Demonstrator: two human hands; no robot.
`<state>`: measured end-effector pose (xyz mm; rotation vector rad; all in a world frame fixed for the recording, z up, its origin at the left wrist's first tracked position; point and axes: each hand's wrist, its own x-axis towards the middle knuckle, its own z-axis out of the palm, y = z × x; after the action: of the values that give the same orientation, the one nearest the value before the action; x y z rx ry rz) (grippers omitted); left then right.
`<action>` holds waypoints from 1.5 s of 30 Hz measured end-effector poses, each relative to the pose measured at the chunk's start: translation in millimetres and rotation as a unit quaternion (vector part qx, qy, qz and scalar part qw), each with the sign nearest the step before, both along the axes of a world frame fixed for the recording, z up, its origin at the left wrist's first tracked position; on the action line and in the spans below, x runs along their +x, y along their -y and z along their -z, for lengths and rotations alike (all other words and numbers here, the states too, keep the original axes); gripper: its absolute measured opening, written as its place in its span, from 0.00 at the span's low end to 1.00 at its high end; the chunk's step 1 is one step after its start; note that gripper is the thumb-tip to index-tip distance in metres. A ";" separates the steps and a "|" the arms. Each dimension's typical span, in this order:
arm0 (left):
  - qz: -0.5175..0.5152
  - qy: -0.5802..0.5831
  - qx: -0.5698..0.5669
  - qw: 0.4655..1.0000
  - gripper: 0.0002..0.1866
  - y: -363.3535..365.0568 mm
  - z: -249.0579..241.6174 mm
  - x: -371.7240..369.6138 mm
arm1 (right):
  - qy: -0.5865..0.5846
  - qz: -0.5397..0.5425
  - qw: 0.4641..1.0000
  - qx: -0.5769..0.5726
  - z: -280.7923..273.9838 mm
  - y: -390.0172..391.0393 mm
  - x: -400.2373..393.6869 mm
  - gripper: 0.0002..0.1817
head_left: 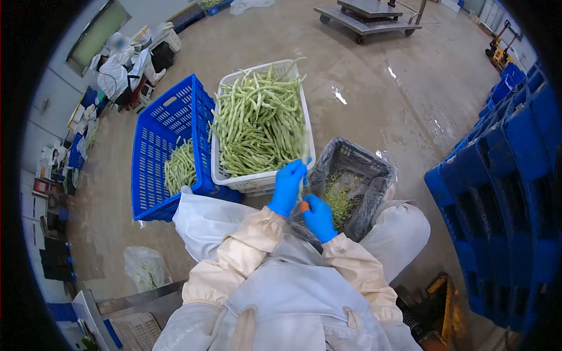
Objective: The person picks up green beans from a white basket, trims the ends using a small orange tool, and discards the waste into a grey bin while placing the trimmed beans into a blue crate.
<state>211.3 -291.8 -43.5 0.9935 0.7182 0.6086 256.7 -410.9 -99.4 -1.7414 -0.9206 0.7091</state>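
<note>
My left hand (285, 188), in a blue glove, is closed on a pale green bean (301, 188) just in front of the white crate. Close by on the right, my gloved right hand (319, 219) is closed around a small tool with an orange handle (304, 206); its working end is too small to make out. Long green beans (260, 120) are heaped in the white crate (309, 126). A smaller pile of beans (181, 167) lies in the blue crate (153, 146) on the left. Beneath my right hand, a crate lined with a dark plastic bag (374, 169) holds bean trimmings (341, 196).
Stacked blue pallets (497, 193) stand on the right. A metal platform cart (366, 19) is on the wet floor ahead. A person in white (117, 76) sits at the far left. A clear plastic bag (146, 269) lies on the floor at lower left.
</note>
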 end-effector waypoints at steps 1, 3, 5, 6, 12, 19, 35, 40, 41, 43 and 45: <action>0.000 -0.043 0.040 0.998 0.15 6.3 3.9 3.3 | 0.052 -0.013 0.998 0.030 -1.8 0.2 -8.5 0.08; 0.020 -0.108 0.073 0.991 0.13 9.8 8.2 2.7 | 0.107 -0.039 0.993 0.034 -2.9 -1.1 -15.9 0.08; 0.039 -0.118 0.179 0.976 0.12 1.0 18.3 -5.3 | 0.057 -0.012 0.997 0.059 -3.0 -2.1 -8.7 0.08; 0.058 -0.131 0.285 0.948 0.12 -4.9 22.6 -13.7 | 0.004 0.017 0.996 0.085 -4.9 -2.2 -3.2 0.08; -0.085 -0.222 0.400 0.885 0.09 -116.6 31.9 -150.4 | -0.150 0.293 0.929 0.169 -15.7 14.7 70.6 0.05; -0.185 -0.531 0.678 0.473 0.18 -230.4 -66.9 -214.6 | -0.155 0.323 0.932 0.053 33.6 19.7 78.8 0.06; -0.053 -0.482 0.364 0.795 0.17 -227.3 228.2 69.0 | -0.194 0.220 0.956 0.028 -6.6 -11.9 52.3 0.11; -0.129 -0.263 0.450 0.844 0.05 -165.7 73.1 29.8 | -0.070 0.215 0.972 0.066 -23.7 -10.4 55.2 0.10; -0.126 -0.269 0.451 0.842 0.05 -147.5 47.8 21.3 | -0.051 0.199 0.974 0.089 -29.5 -10.1 55.8 0.11; 0.002 -0.253 0.708 0.660 0.09 -115.3 14.6 0.9 | -0.039 0.183 0.976 0.109 -40.9 -10.7 50.6 0.12; 0.067 -0.259 0.739 0.618 0.11 -82.7 -8.3 -13.6 | -0.089 0.129 0.975 0.158 -49.8 -11.2 45.4 0.14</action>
<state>197.7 -209.1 -35.1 2.8584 0.5018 0.7444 302.0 -399.7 -49.6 -1.4539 -0.6319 0.5066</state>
